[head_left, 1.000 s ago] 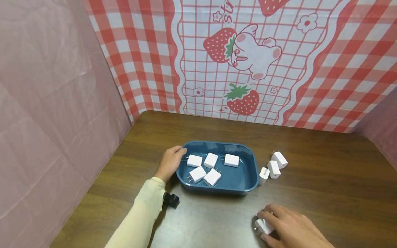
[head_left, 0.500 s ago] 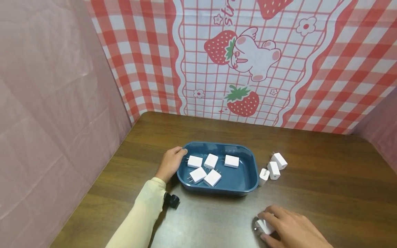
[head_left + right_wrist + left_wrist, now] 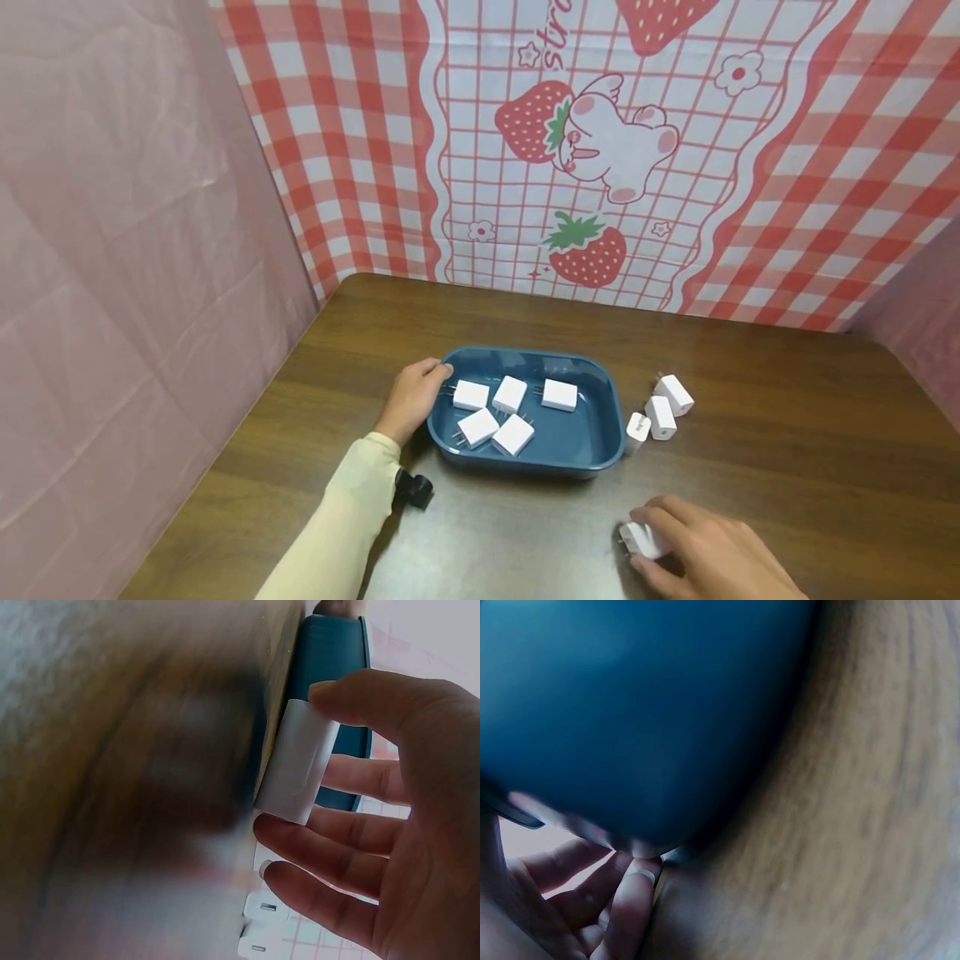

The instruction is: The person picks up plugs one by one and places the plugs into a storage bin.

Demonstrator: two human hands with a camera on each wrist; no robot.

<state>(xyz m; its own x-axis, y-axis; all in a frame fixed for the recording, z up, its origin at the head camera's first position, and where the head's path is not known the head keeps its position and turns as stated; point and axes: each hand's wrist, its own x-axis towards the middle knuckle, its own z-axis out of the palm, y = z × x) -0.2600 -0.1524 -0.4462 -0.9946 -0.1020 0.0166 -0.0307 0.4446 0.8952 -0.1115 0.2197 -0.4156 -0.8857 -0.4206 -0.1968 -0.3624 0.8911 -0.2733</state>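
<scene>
A blue tray (image 3: pixel 570 446) sits on the table with several white plug chargers (image 3: pixel 513 435) lying in it, metal prongs showing. My left hand (image 3: pixel 411 398) grips the tray's left end, thumb over the rim; in the left wrist view its fingers (image 3: pixel 634 900) bend against the outer wall. Near the front right, my right hand (image 3: pixel 708 546) pinches another white charger (image 3: pixel 643 540) at the tabletop, its prongs facing left. The right wrist view shows this held charger (image 3: pixel 298 761) between the thumb and the fingers. Part of it is hidden behind the fingers in the head view.
Three more white chargers stand close together right of the tray: a near one (image 3: pixel 637 429), a middle one (image 3: pixel 662 417) and a far one (image 3: pixel 674 395). A checked strawberry cloth (image 3: pixel 600 167) hangs behind the wooden table (image 3: pixel 787 450). Pink fabric (image 3: pixel 142 250) hangs at the left.
The head view has tilted up slightly. My right hand and its charger have shifted slightly, the charger turning a little. The left hand, tray and other chargers stay as they were.
</scene>
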